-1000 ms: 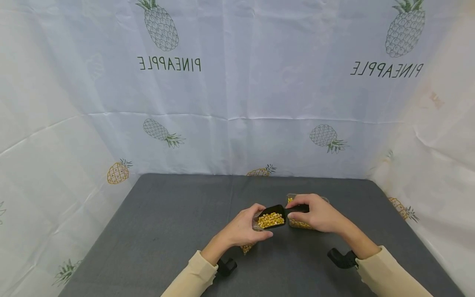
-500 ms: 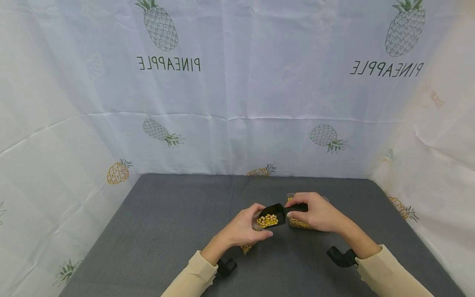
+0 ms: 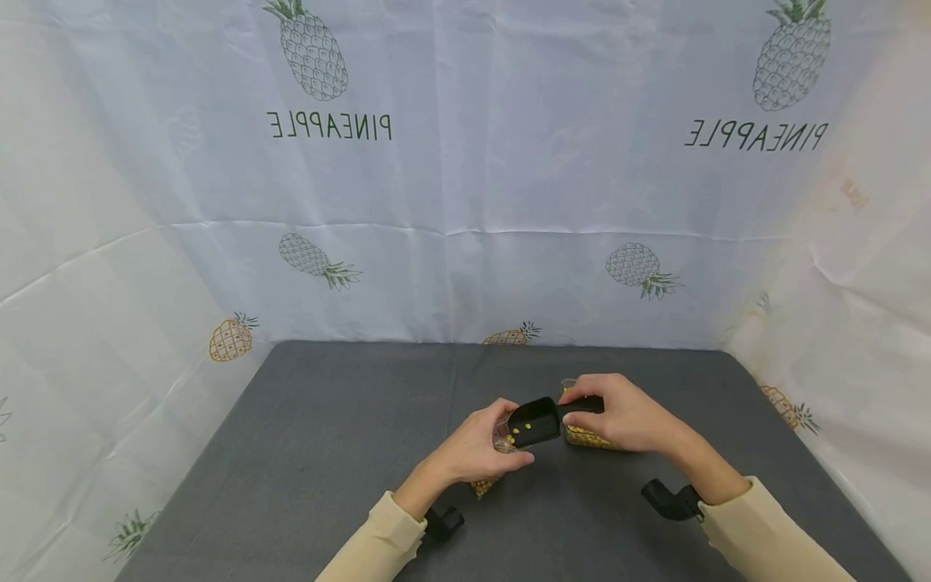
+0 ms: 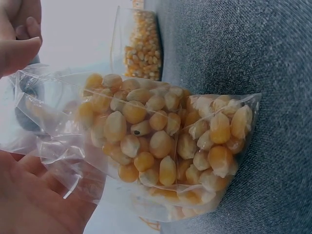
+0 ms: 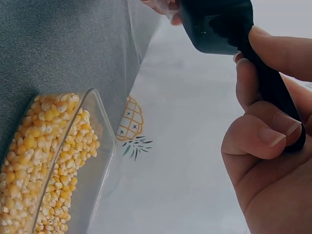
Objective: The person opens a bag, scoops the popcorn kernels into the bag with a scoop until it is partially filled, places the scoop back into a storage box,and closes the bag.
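My left hand point(image 3: 478, 444) grips the upper part of a clear plastic bag point(image 4: 146, 136), its thumb and fingers around the mouth. Corn kernels fill the bag's lower part, which stands on the table. My right hand point(image 3: 618, 414) holds a black scoop point(image 3: 534, 422) by its handle point(image 5: 273, 87), fingers curled round it. The scoop's lip tilts into the bag's mouth, and only a few kernels show in it. Behind and below the right hand stands a clear plastic box point(image 5: 92, 141), partly filled with corn kernels point(image 5: 34, 161).
A dark grey cloth covers the table point(image 3: 349, 436). White curtains point(image 3: 465, 162) printed with pineapples hang behind it and at both sides. Black wrist mounts point(image 3: 669, 501) stick out under the forearms.
Kernels have slid out of the scoop into the bag, leaving only a few in it. The right hand has risen slightly, tilting the scoop; the left hand has stayed in place.
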Tool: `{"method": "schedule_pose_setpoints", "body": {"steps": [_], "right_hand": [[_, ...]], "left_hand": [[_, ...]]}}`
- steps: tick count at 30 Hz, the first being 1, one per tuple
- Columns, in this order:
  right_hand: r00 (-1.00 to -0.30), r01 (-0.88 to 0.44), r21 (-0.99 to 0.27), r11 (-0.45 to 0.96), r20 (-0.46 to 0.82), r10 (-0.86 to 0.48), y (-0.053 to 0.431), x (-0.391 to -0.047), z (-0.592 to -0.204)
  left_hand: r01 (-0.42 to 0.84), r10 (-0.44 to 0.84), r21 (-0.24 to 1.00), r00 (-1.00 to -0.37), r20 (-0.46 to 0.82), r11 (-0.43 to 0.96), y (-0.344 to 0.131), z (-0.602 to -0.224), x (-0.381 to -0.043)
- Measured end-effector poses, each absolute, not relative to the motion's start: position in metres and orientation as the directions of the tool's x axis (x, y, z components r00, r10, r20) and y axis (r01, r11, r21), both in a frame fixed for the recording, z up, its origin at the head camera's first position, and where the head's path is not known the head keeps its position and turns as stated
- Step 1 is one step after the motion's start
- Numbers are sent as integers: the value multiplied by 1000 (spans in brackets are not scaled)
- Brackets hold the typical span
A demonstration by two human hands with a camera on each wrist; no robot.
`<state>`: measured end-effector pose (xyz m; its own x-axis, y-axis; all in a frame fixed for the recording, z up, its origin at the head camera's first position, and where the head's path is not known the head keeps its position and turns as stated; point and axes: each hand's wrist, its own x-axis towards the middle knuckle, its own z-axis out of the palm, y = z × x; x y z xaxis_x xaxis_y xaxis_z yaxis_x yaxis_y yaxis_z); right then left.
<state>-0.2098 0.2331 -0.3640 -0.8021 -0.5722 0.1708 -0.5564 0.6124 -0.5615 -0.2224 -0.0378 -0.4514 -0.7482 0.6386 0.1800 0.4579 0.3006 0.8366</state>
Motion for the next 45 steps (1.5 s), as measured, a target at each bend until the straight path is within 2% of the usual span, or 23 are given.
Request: {"method": "schedule_pose_setpoints", "body": {"steps": [8, 16, 21, 28, 45], "right_hand": [[-796, -560, -567, 604, 165, -583, 232, -208, -358], [-733, -650, -499, 573, 209, -648, 228, -205, -352], [-729, -657, -482, 580, 210, -651, 228, -203, -352], [-772, -606, -519, 603, 203, -602, 236, -202, -355], [-854, -490, -632, 600, 210, -476, 278, -195, -364]], "left_hand": [[458, 646, 843, -741, 186, 283, -38, -453, -223], [462, 642, 831, -746, 175, 310, -38, -453, -224], [471, 641, 820, -747, 175, 325, -39, -453, -224], [483, 635, 805, -752, 178, 346, -38, -453, -224], [460, 637, 837, -748, 185, 297, -37, -455, -223]]}}
